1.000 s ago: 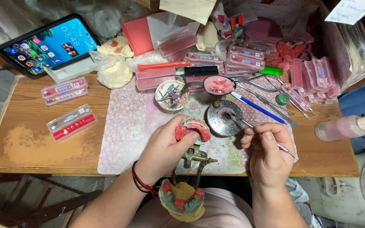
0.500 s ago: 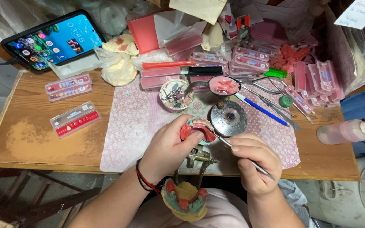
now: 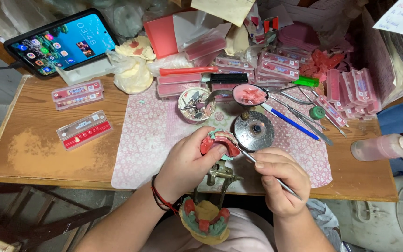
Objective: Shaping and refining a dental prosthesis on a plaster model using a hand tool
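The fingers (image 3: 197, 144) of the left hand (image 3: 185, 165) are curled tight around a pink wax denture (image 3: 218, 142), thumb on its near edge, holding it tilted above the flowered mat (image 3: 155, 135). The fingers (image 3: 276, 163) of the right hand (image 3: 281, 182) are pinched narrow on a thin metal tool (image 3: 262, 168), held like a pen; its tip reaches up and left to touch the denture's right side, and its handle runs out down and right past the knuckles.

Just beyond the tool tip stands a round metal burner (image 3: 253, 130) with a small flame at its middle. Past that sits a spoon-like dish of pink wax (image 3: 250, 94), and to its left a small round tin (image 3: 197, 105) full of bits. To the right of the burner lie a blue pen (image 3: 291, 122) and some metal instruments (image 3: 304, 119).

Below the left hand, partly hidden by it, is a brass hinged frame (image 3: 220, 175), and nearer the person's lap rests a yellow and green plaster jaw model (image 3: 205, 219) with red wax on it.

Well to the left of the left hand two clear boxes of teeth (image 3: 81, 112) lie on the wooden table (image 3: 33, 149). Farther back a phone (image 3: 61, 42) leans upright. Far beyond the right hand are stacks of pink boxes (image 3: 350, 88), and to its right a pink bottle (image 3: 381, 146) lies on its side.
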